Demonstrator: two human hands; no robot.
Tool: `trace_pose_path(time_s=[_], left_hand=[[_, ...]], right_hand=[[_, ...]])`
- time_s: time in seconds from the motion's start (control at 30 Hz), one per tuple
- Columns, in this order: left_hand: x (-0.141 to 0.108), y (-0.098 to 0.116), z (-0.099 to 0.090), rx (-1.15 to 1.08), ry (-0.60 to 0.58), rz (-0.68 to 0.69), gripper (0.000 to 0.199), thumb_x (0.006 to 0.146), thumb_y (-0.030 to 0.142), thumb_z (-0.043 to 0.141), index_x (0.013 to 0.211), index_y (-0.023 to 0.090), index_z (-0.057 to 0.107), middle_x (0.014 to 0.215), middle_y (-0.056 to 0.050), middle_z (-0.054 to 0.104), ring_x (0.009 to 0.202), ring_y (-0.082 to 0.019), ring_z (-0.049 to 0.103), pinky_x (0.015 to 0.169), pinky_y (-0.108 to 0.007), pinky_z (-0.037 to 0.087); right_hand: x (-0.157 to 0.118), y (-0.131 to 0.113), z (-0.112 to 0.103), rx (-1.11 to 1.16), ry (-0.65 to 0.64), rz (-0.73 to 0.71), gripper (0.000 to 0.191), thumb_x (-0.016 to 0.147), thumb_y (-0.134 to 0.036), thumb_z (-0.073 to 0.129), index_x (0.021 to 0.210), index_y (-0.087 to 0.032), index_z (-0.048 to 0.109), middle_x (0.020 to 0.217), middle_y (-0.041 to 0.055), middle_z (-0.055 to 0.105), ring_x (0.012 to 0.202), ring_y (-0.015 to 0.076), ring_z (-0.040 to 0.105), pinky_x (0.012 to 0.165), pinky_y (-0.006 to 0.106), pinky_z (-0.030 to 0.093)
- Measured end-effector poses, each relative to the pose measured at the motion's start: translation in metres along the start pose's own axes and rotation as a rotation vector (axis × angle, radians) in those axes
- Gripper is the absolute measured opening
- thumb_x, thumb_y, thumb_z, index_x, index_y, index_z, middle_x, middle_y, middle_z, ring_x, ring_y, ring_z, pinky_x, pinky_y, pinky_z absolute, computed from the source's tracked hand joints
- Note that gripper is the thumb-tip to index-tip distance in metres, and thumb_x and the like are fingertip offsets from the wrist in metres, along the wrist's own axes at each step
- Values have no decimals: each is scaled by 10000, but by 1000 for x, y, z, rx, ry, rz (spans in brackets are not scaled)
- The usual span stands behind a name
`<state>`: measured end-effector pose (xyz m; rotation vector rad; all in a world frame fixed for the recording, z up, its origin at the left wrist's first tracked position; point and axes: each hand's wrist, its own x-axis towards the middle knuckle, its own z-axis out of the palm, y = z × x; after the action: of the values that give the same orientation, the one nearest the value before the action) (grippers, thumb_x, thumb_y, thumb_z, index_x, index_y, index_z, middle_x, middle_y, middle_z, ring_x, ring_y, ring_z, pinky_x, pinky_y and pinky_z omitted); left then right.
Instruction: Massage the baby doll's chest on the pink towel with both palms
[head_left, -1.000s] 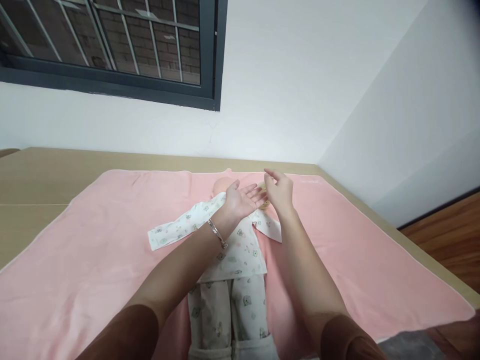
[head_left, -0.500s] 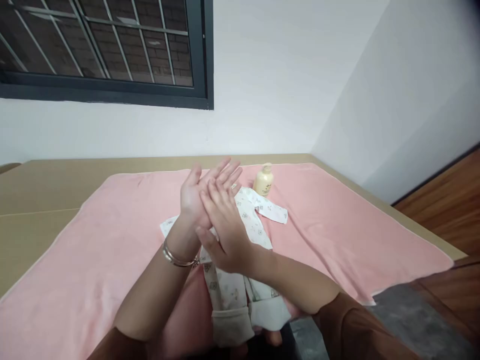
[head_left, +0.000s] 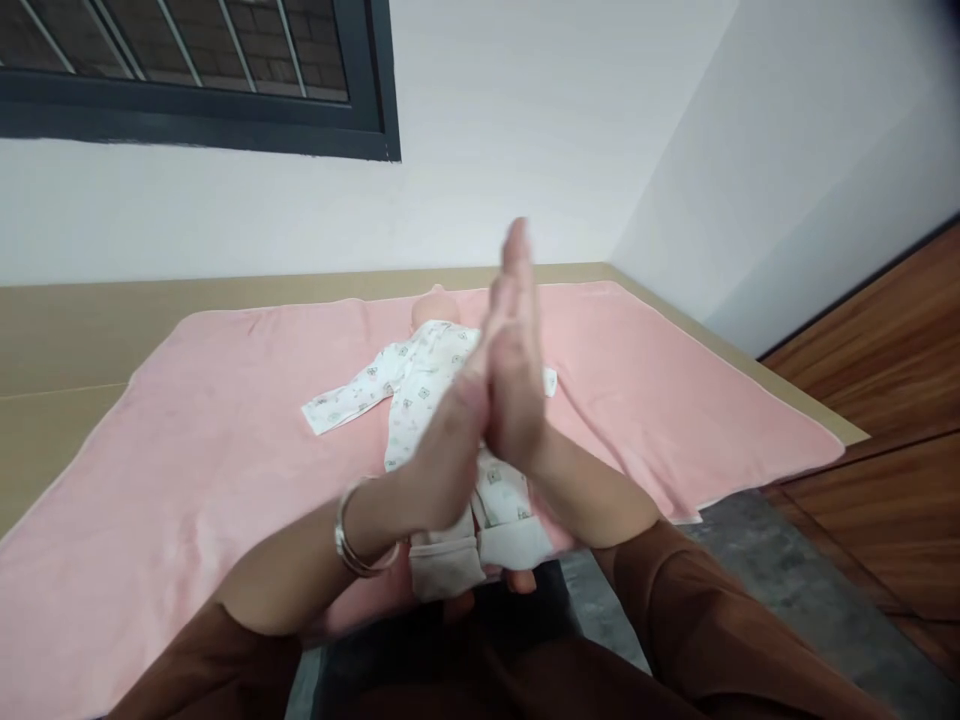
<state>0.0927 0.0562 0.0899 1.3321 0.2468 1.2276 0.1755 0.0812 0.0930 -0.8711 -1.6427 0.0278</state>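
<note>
My left hand (head_left: 450, 450) and my right hand (head_left: 517, 390) are raised palm to palm, their fingers straight and pointing up, slightly blurred. Nothing can be seen between the palms. Behind and below them a baby doll (head_left: 416, 405) in a white printed outfit lies on its back on a pink blanket (head_left: 247, 440), its feet toward me. One sleeve stretches out to the left; my hands cover much of the other. A silver bangle (head_left: 345, 535) circles my left wrist.
The blanket lies on a tan surface (head_left: 67, 345) against a white wall (head_left: 465, 120). A dark-framed window (head_left: 367, 80) with bars is at the upper left. Wooden panels (head_left: 885, 400) and grey floor (head_left: 765, 560) lie to the right.
My hands have turned from a slanted, overlapping position to upright palm to palm. The view has shifted; the doll's head now shows, while the cream pump bottle is out of sight behind my hands.
</note>
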Motion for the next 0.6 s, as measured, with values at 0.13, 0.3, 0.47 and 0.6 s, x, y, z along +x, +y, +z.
trace_pose_path(time_s=[0.13, 0.3, 0.47, 0.6], left_hand=[[25, 17, -15, 51, 248, 165, 566, 1077, 441, 86, 1523, 384, 429, 1614, 188, 318, 1554, -77, -57, 1294, -219, 54], [24, 4, -11, 56, 389, 111, 501, 1073, 401, 282, 1559, 518, 256, 1625, 285, 144, 1510, -63, -184, 1289, -222, -21], [19, -29, -14, 246, 344, 56, 503, 1037, 399, 436, 1533, 450, 373, 1657, 202, 159, 1558, -159, -64, 1317, -350, 83], [34, -31, -25, 219, 309, -25, 411, 1055, 411, 342, 1415, 418, 540, 1610, 143, 342, 1562, -149, 83, 1316, -327, 184]], right_hand=[[-17, -15, 12, -163, -345, -111, 705, 1063, -428, 71, 1520, -68, -327, 1690, 160, -29, 1538, 175, -192, 1323, 416, 122], [-9, -8, 4, -9, -465, 4, 589, 1073, -279, 239, 1605, -65, 106, 1672, 60, 186, 1556, 80, 89, 1279, 232, 248], [16, 18, 11, 831, -297, 503, 670, 1049, -481, 33, 1592, -134, 217, 1672, 8, 193, 1548, 83, 170, 1287, 317, 222], [19, 20, 27, 1101, -58, 779, 601, 1021, -449, 257, 1564, -200, 313, 1613, -6, 364, 1551, 114, 203, 1304, 385, 179]])
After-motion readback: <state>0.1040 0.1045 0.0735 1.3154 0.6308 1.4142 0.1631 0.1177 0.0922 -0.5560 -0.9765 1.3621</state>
